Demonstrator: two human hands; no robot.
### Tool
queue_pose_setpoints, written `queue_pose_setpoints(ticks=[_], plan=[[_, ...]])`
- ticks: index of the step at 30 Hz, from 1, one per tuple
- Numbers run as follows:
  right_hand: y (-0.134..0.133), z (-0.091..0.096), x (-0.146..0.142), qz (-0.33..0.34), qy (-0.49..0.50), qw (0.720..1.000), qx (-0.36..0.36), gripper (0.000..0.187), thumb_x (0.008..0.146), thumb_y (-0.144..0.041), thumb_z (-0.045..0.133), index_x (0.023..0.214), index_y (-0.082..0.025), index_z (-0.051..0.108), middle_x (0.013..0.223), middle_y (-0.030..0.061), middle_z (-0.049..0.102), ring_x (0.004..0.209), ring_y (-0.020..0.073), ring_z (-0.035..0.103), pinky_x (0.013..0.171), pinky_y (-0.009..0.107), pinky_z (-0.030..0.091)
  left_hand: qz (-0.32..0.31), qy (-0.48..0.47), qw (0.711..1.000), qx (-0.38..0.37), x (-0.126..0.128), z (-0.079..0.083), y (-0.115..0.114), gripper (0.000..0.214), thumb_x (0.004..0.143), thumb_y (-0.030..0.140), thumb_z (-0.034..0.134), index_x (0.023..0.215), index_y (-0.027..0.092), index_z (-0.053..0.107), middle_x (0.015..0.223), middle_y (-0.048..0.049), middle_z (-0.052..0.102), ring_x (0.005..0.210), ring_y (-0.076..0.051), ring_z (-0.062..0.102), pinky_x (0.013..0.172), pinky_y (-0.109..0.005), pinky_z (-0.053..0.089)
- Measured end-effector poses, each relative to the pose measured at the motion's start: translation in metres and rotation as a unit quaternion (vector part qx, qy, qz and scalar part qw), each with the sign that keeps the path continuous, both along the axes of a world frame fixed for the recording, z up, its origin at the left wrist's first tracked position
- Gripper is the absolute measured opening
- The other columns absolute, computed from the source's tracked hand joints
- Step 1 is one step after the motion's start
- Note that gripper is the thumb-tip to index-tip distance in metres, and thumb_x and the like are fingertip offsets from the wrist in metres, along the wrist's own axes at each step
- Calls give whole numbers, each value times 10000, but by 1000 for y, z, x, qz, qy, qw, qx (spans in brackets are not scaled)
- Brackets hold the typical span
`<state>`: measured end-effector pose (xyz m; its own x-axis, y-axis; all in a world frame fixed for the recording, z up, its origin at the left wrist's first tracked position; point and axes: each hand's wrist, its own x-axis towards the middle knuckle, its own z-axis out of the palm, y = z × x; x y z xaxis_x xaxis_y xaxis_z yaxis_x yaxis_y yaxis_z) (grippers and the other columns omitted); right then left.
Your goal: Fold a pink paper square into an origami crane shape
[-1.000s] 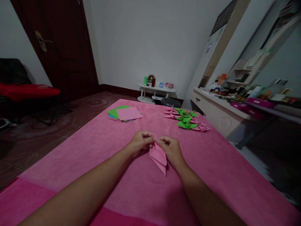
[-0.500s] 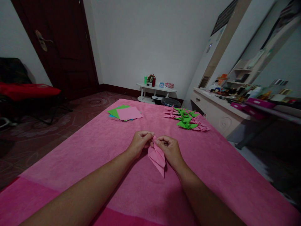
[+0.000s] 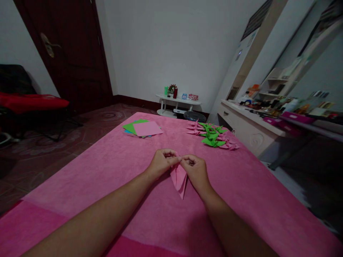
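Observation:
A folded piece of pink origami paper point(image 3: 178, 178) hangs between my hands over the pink cloth point(image 3: 150, 207), its pointed end toward me. My left hand point(image 3: 162, 163) pinches its upper end from the left, thumb stretched across the top. From the right, my right hand point(image 3: 195, 168) pinches the same end, its thumb and fingertip meeting my left thumb. The fingers cover the paper's top. Farther off on the right lies a group of folded paper cranes, some green point(image 3: 213, 140) and some pink point(image 3: 230, 142).
A stack of square paper sheets point(image 3: 147, 128), pink on top with green and blue below, lies at the far left of the cloth. Beyond stands a small white table point(image 3: 178, 99). A dresser point(image 3: 249, 121) crowded with bottles is on the right, a red-seated chair point(image 3: 32, 103) on the left.
My left thumb has moved right across the top of the folded paper to meet my right fingertips. The paper has turned slightly, its lower point shifting left, and its layers sit closer together.

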<state>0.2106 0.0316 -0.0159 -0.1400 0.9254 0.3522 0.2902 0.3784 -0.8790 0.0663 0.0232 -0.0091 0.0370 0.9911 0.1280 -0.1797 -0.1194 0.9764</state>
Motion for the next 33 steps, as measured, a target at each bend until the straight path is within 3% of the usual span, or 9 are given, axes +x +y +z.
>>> queue_pose_setpoints(ticks=[5,14,21,26,30,33], plan=[[-3,0,-3,-30,-25,999,36,149,735,-272,613,674,-146,665,525,-39,459,483,92,390,463,207,295,-6,-17,1000,1,-1,-4,2,345,601,408,768,685,99,640,548,-5,570,418,-42,404,410,-171,270],[-3,-1,-3,-32,-21,998,40,142,742,-277,622,705,-155,686,542,-34,498,492,97,410,480,212,323,-3,-3,1000,1,0,-1,0,284,644,372,734,656,108,630,520,9,553,396,-36,376,417,-180,263],[2,-1,1,57,34,998,-21,181,760,-317,624,731,-150,688,658,17,630,587,137,537,566,236,407,28,40,998,32,-2,-3,1,282,681,367,707,605,113,613,471,11,549,394,-52,393,418,-182,276],[-2,2,-3,144,65,986,-51,158,748,-296,642,706,-148,676,657,0,620,604,123,540,577,222,403,70,79,992,72,-3,-3,-1,355,781,374,598,525,133,549,419,28,496,387,-61,386,426,-189,291],[-6,3,-6,178,53,977,-101,191,729,-311,656,634,-153,605,527,-53,493,466,83,442,465,197,339,112,108,984,92,-5,-2,1,374,781,366,593,494,141,510,419,43,449,411,-65,374,439,-192,286],[-4,3,-4,140,27,984,-103,206,717,-327,662,633,-151,597,484,-50,491,420,95,453,425,204,344,124,110,981,101,-7,-1,5,334,783,368,599,545,138,559,499,24,506,495,-85,453,497,-195,345]])
